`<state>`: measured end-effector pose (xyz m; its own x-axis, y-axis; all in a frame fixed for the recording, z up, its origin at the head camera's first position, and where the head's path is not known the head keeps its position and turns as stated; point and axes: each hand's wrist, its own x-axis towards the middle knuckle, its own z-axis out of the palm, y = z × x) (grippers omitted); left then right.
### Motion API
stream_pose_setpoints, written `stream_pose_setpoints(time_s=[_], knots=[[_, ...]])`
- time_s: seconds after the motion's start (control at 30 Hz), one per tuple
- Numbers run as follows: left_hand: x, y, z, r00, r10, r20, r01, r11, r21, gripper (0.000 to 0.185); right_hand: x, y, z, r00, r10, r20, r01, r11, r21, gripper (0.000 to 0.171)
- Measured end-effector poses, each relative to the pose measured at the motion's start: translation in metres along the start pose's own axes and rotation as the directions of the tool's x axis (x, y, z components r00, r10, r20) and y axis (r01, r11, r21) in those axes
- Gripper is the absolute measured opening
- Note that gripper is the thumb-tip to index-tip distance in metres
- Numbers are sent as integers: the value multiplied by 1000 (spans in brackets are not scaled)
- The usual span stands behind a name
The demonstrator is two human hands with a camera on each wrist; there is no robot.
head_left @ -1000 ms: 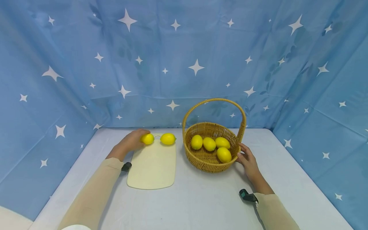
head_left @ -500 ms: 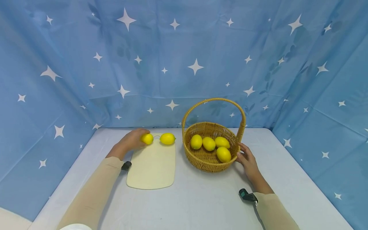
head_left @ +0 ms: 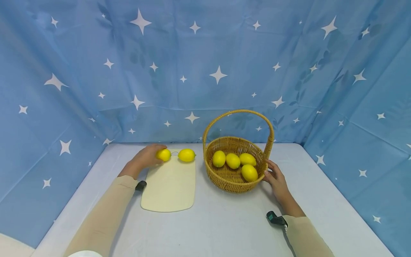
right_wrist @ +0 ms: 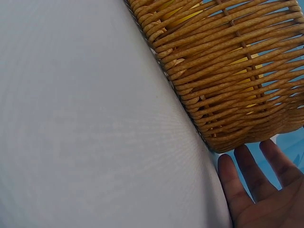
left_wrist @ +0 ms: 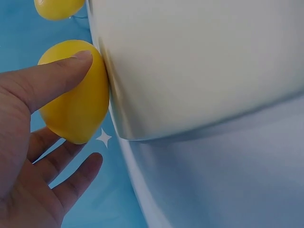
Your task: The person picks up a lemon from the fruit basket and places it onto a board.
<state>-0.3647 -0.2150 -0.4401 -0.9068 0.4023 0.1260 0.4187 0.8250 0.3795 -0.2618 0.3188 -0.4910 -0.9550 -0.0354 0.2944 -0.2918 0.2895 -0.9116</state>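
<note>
At the far left corner of the cream cutting board [head_left: 170, 187], my left hand [head_left: 149, 156] holds a yellow lemon [head_left: 164, 155]. In the left wrist view the thumb lies across this lemon [left_wrist: 76, 104], with the fingers behind and below it, some spread. A second lemon [head_left: 187, 155] lies at the board's far end, right of the first. My right hand [head_left: 277, 179] rests against the right side of a wicker basket [head_left: 236, 187] with a tall handle. In the right wrist view, extended fingers [right_wrist: 254, 173] touch the basket's woven side; the thumb is out of that view.
Several lemons [head_left: 233, 161] sit inside the basket. A white cloth [head_left: 224, 225] covers the table. Blue curtain [head_left: 167, 89] with white stars closes off the back and both sides. A dark device [head_left: 277, 218] is strapped at the right wrist.
The whole head view shifts very slightly left. Both hands, the lemons, the board and the basket keep their places relative to one another.
</note>
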Motion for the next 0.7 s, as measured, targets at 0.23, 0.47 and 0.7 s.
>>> stream_pose_setpoints(time_s=[0.23, 0.47, 0.7], knots=[[-4, 2, -5, 1000, -6, 4, 6, 1000, -10, 68, 0, 2, 0, 1000, -16, 10, 16, 1000, 14, 54], [-13, 8, -14, 1000, -24, -10, 24, 999, -24, 65, -2, -6, 0, 1000, -10, 15, 9, 999, 31, 53], [-26, 20, -11, 997, 17, -73, -17, 1000, -2, 62, -8, -31, 3, 999, -26, 33, 25, 999, 23, 52]])
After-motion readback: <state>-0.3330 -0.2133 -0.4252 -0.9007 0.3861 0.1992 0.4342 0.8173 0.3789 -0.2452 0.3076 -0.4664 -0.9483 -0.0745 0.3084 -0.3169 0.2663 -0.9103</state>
